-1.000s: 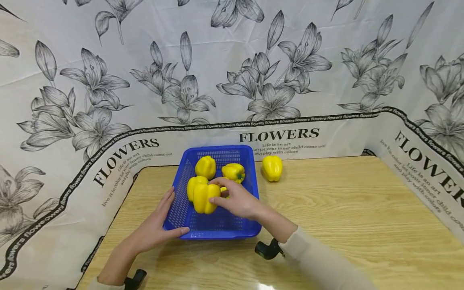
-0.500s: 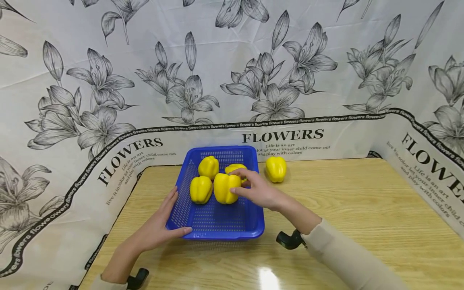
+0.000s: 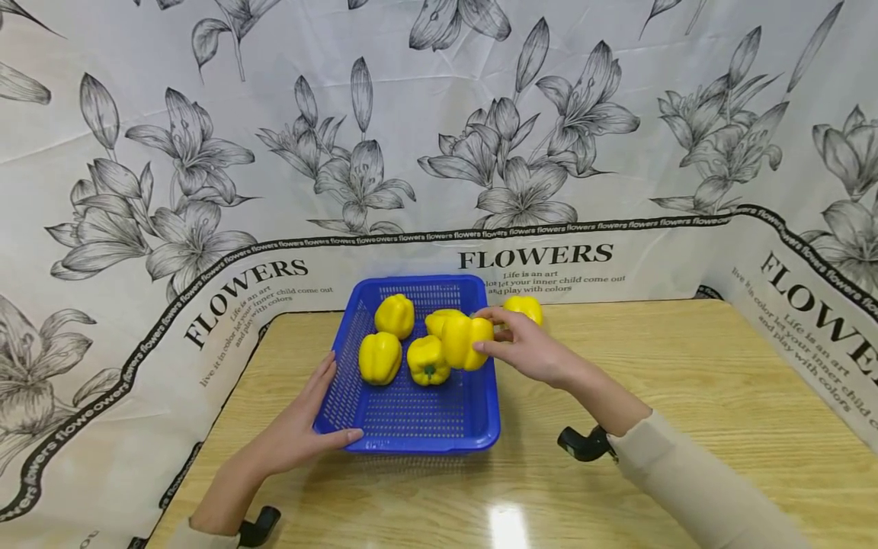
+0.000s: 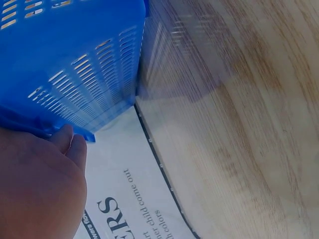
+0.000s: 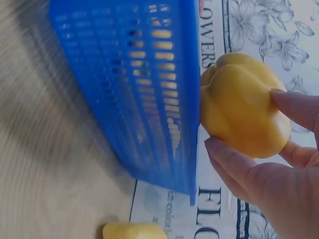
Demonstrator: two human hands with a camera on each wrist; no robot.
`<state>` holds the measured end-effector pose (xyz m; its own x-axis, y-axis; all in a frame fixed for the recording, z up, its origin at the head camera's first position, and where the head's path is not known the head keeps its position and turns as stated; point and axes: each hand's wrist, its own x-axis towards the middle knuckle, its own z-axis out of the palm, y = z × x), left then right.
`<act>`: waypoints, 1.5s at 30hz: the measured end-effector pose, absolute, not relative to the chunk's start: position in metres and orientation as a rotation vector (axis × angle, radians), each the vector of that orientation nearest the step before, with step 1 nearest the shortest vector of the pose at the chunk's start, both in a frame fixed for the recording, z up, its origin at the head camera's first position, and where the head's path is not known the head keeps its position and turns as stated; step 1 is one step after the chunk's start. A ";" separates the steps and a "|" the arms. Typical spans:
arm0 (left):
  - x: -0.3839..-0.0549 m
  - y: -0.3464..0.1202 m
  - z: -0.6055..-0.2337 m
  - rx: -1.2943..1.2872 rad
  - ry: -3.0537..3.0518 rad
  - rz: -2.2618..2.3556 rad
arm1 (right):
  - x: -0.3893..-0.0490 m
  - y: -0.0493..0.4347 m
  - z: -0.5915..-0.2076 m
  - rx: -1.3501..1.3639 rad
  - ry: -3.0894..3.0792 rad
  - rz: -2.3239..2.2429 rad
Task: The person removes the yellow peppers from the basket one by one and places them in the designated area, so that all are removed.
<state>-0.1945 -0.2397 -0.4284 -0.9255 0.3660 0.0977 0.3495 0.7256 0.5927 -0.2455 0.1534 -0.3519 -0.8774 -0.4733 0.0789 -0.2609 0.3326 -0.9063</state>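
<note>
— Right hand point(image 3: 531, 354), state?
— Thumb and fingers pinch one yellow pepper point(image 3: 466, 341), just above the right rim of the blue basket point(image 3: 421, 444).
— Left hand point(image 3: 295, 438)?
— Spread wide; thumb on the near rim, fingers at the left rim.
— Lettering?
— Patterned cloth point(image 3: 329, 46) reads "FLOWERS" in capitals, "Life is an art" and "play with colors" beneath; a black band point(image 3: 370, 239) repeats "flowers".
— Edges and room?
— Basket's far rim stands near the cloth; wooden table point(image 3: 720, 366) extends broadly rightward. Four loose peppers point(image 3: 380, 358) lie inside, perforated floor showing in front of them. One outside pepper point(image 3: 524, 307) sits beyond the right rim, partly hidden by the right hand.
— Difference from half a second ago?
— Held pepper now at the right rim, formerly mid-basket; a green-stemmed pepper point(image 3: 428, 360) is uncovered.
</note>
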 end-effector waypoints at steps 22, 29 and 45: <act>-0.195 -0.241 -0.427 0.587 2.878 0.993 | -0.264 0.219 -0.342 -0.611 2.574 -1.437; -0.194 -0.241 -0.426 0.586 2.877 0.995 | -0.272 0.242 -0.339 -0.560 2.644 -1.364; -0.194 -0.241 -0.426 0.580 2.876 0.983 | -0.301 0.296 -0.357 -0.497 2.689 -1.289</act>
<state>-0.1938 -0.2412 -0.4256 -0.9286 0.3635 0.0751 0.3333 0.7278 0.5994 -0.3013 0.2958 -0.3574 -0.9392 -0.3417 0.0342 -0.2406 0.5837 -0.7755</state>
